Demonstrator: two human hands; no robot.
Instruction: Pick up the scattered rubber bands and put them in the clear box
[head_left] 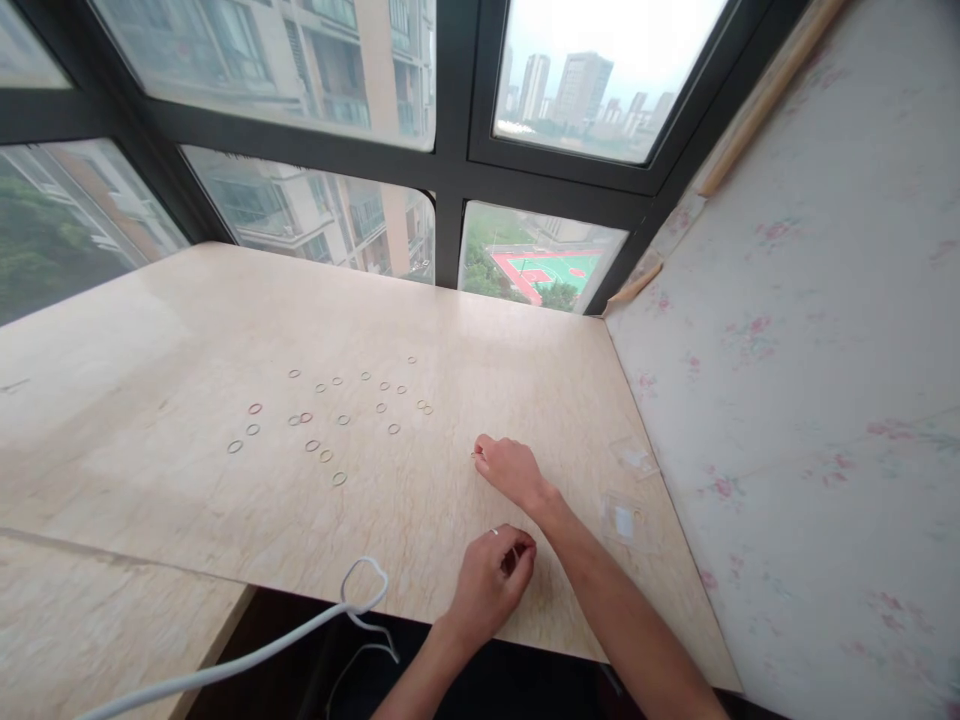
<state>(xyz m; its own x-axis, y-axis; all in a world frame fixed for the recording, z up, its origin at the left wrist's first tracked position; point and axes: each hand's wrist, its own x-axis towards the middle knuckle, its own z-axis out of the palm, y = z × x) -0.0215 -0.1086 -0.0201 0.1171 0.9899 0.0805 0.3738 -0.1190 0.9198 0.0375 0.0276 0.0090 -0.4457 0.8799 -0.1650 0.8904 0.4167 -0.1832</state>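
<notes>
Several small thin rings lie scattered over the marble-patterned sill, among them a red ring [256,409], a yellowish ring [326,456] and a dark greenish ring [235,447]. To the right of them, my right hand [511,470] rests low over the surface, its fingertips pinched on a small thin ring [473,456] that only partly shows. Closer to the front edge is my left hand [491,580], thumb and forefinger pressed together. Whatever it may hold is hidden by the fingers. A silver finger ring [493,532] is worn on that hand.
Two clear plastic packets lie by the papered wall [787,400]: a nearer packet [626,522] and a farther packet [636,457]. A white cable [247,660] loops over the front edge at left. Dark-framed windows [450,170] border the sill's back.
</notes>
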